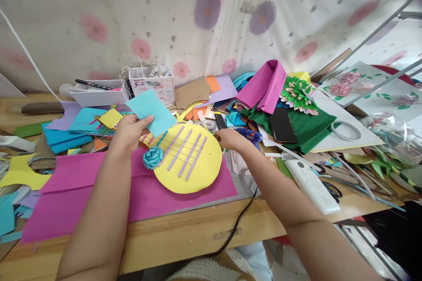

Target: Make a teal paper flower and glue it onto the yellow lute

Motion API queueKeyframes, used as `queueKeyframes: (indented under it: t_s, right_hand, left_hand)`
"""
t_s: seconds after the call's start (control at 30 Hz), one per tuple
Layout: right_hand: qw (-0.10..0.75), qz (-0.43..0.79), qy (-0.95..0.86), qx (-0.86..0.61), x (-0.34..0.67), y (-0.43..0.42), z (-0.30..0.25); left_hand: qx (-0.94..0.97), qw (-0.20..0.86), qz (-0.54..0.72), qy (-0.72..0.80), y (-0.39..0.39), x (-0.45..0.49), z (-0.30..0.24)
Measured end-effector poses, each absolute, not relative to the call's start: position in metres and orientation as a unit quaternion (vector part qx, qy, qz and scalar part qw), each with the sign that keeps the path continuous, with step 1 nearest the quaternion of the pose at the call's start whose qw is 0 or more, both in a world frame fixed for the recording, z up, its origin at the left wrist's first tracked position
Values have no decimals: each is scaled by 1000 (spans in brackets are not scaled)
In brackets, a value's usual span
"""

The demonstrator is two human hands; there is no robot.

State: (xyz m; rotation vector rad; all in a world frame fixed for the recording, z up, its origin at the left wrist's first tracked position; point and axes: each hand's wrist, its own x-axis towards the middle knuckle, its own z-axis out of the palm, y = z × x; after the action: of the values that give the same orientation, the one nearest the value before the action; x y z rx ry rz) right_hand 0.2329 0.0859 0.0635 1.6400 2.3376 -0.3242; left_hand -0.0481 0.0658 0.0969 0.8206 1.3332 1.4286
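My left hand (129,131) pinches a light blue paper rectangle (152,110) and holds it up above the table. Just below it lies a yellow paper disc (198,169) with several lilac strips glued across it and a teal paper rose (152,156) at its left edge. The disc rests on a large magenta sheet (99,197). My right hand (231,138) reaches past the disc's far right edge, fingers curled beside a blue glue gun (249,135); whether it grips the gun is hidden.
Paper scraps crowd the back of the wooden table (184,232). A white box (154,83) and tray (95,94) stand at the back left. A black phone (281,125) lies on green paper, a white remote (311,184) near the front right. A black cord (240,215) hangs over the edge.
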Motion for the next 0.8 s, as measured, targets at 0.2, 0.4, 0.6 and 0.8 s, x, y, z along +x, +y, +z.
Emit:
queueKeyframes:
  t_s: [0.2,0.4,0.6,0.8]
  right_hand:
    - [162,-43,839,518,229,82,70]
    - [77,80,856,504,230,77,80]
    - [43,133,810,570,235,74,98]
    - [-54,69,755,649,241,77,105]
  left_hand:
    - [352,489,585,543,65,-41,95]
    - [355,490,582,542,67,-41,91]
    - [354,496,583,537,67,-43,90]
    - [347,480,608,529,68,-41,89]
